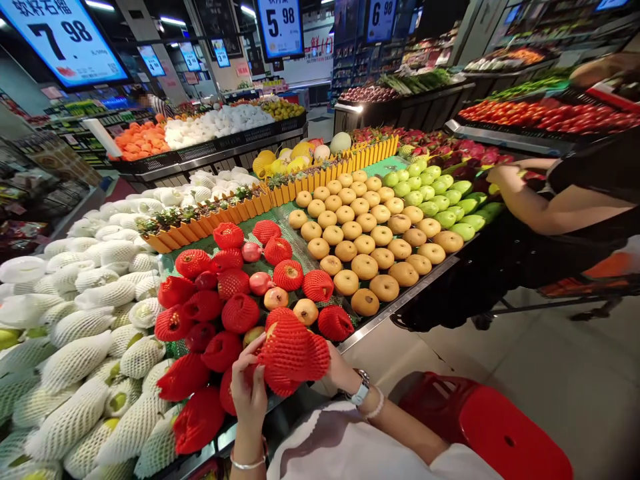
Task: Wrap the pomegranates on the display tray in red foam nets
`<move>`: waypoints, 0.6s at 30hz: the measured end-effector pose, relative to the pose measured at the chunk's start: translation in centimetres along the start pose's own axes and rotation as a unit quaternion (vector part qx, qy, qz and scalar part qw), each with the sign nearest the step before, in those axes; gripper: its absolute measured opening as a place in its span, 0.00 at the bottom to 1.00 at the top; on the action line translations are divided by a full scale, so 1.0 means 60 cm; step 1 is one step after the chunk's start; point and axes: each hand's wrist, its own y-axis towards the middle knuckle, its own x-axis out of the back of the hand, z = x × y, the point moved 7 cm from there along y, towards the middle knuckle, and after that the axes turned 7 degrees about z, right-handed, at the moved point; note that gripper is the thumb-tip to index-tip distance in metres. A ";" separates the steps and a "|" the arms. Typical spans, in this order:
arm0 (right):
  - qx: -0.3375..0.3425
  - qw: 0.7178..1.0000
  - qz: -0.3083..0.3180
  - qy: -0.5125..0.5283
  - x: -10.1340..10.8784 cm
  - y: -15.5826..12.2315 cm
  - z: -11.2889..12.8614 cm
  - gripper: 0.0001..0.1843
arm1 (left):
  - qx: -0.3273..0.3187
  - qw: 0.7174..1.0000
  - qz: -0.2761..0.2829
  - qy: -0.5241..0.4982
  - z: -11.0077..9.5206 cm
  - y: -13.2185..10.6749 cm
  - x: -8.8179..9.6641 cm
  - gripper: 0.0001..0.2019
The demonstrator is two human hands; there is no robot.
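Observation:
My left hand (249, 390) and my right hand (336, 373) together hold one fruit in a red foam net sleeve (293, 353) just above the front edge of the display. The left fingers pinch the net's left side. My right hand is mostly hidden behind the net; a watch sits on that wrist. Right behind it lie more red-netted fruits (220, 293) and a few bare apples (277, 298) on the green mat (295, 227).
White-netted fruit (85, 320) fills the left. Brown pears (370, 233) and green apples (440, 197) lie to the right, where another person's arm (535, 207) reaches in. An orange fence (280, 193) divides the stand. A red basket (480, 427) sits low right.

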 end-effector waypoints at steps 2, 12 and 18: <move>-0.003 1.000 0.006 0.004 0.001 0.001 -0.008 0.23 | 0.004 0.999 -0.026 -0.028 -0.007 0.001 -0.001 0.23; -0.034 0.988 0.133 -0.072 0.032 0.006 0.054 0.18 | 0.279 0.938 -0.096 -0.183 0.082 -0.043 -0.052 0.43; 0.173 0.971 -0.161 -0.040 0.099 -0.005 0.076 0.47 | 0.330 0.881 -0.142 -0.308 0.094 -0.028 -0.082 0.33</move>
